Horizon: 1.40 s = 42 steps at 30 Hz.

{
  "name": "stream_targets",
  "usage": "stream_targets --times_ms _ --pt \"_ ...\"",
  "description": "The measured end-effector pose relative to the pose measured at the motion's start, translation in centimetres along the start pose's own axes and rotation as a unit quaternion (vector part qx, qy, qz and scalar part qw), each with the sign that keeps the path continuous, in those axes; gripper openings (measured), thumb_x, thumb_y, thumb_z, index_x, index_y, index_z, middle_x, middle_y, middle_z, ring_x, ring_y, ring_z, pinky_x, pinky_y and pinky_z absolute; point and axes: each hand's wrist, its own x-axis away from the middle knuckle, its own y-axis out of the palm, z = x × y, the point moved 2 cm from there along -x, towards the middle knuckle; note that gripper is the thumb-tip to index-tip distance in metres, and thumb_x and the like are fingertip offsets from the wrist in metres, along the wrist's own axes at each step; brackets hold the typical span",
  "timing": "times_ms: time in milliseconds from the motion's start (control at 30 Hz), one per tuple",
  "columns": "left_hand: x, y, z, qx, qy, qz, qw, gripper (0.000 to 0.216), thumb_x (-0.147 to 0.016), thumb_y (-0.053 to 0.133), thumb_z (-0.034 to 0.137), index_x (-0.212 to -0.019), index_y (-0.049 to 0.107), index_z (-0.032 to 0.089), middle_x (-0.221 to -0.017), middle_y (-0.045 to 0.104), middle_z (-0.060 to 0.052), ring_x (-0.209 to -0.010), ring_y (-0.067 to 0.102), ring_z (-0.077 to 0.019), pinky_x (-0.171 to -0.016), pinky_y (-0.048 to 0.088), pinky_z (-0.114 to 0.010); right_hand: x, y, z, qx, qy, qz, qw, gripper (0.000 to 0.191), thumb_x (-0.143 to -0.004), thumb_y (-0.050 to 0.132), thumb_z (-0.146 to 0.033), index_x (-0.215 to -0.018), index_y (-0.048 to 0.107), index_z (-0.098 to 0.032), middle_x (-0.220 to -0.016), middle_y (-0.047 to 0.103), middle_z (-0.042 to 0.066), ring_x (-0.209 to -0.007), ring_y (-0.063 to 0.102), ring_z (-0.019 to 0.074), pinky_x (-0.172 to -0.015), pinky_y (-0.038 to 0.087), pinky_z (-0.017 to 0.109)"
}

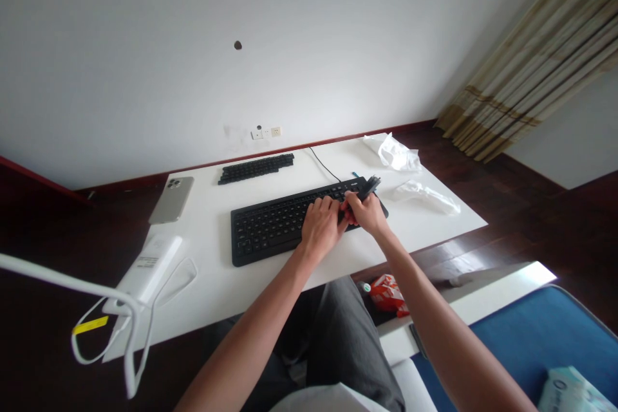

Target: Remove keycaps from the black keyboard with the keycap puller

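Observation:
A black keyboard (pixel 275 226) lies across the middle of the white table (pixel 212 283). My left hand (pixel 321 226) rests on its right half with the fingers curled down on the keys. My right hand (pixel 367 211) is closed round a small black tool (pixel 369 185) whose dark end sticks up past the keyboard's right end. The two hands touch each other. What the left fingers pinch, if anything, is hidden.
A black strip of loose keys (pixel 255 168) lies at the back. A phone (pixel 171 199) sits face down at the left, with a white power unit and cable (pixel 147 267) nearer. Clear plastic bags (pixel 398 153) lie at the right. A red packet (pixel 386 293) is below the table edge.

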Motion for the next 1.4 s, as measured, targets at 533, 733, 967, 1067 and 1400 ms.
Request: stream_targets --times_ms 533,733,967,1067,1400 --pt "-0.8 0.5 0.5 -0.046 0.009 0.014 0.999 0.016 -0.107 0.049 0.029 -0.111 0.060 0.018 -0.108 0.066 -0.009 -0.102 0.058 -0.0284 -0.087 0.046 -0.042 -0.1 1.0 0.3 0.017 -0.157 0.018 0.987 0.040 -0.097 0.052 -0.034 -0.059 0.052 -0.022 -0.054 0.052 -0.001 -0.054 0.050 0.0153 -0.057 0.040 0.029" --pt "-0.7 0.6 0.5 -0.051 0.008 0.015 0.999 0.021 -0.108 0.046 0.031 -0.113 0.061 0.016 -0.107 0.066 -0.010 -0.102 0.060 -0.0282 -0.087 0.046 -0.041 -0.3 1.3 -0.1 0.033 -0.135 0.041 0.989 0.041 -0.098 0.051 -0.034 -0.059 0.052 -0.022 -0.053 0.053 -0.001 -0.053 0.051 0.0155 -0.058 0.041 0.030" --pt "-0.7 0.8 0.9 -0.060 0.018 0.023 0.998 0.020 -0.108 0.044 0.028 -0.104 0.060 0.017 -0.101 0.064 -0.011 -0.098 0.059 -0.0294 -0.085 0.047 -0.042 0.5 1.1 0.3 -0.014 -0.160 0.046 0.986 0.041 -0.099 0.051 -0.032 -0.059 0.051 -0.022 -0.056 0.053 -0.001 -0.054 0.048 0.0140 -0.055 0.039 0.029" --pt "-0.7 0.9 1.1 -0.065 0.015 0.024 0.997 0.021 -0.109 0.042 0.026 -0.103 0.059 0.017 -0.100 0.064 -0.011 -0.096 0.059 -0.0288 -0.084 0.048 -0.042 0.5 0.9 0.3 -0.040 -0.156 0.053 0.986 0.040 -0.098 0.049 -0.029 -0.059 0.052 -0.022 -0.053 0.051 -0.001 -0.051 0.046 0.0136 -0.053 0.038 0.029" --pt "-0.6 0.2 0.5 -0.002 0.003 0.024 1.000 0.020 -0.104 0.058 0.037 -0.110 0.059 0.018 -0.110 0.064 -0.011 -0.101 0.060 -0.0283 -0.087 0.050 -0.042 0.3 0.8 0.8 -0.043 -0.169 0.111 0.978 0.039 -0.095 0.049 -0.025 -0.057 0.050 -0.022 -0.053 0.047 -0.002 -0.051 0.043 0.0130 -0.055 0.036 0.029"
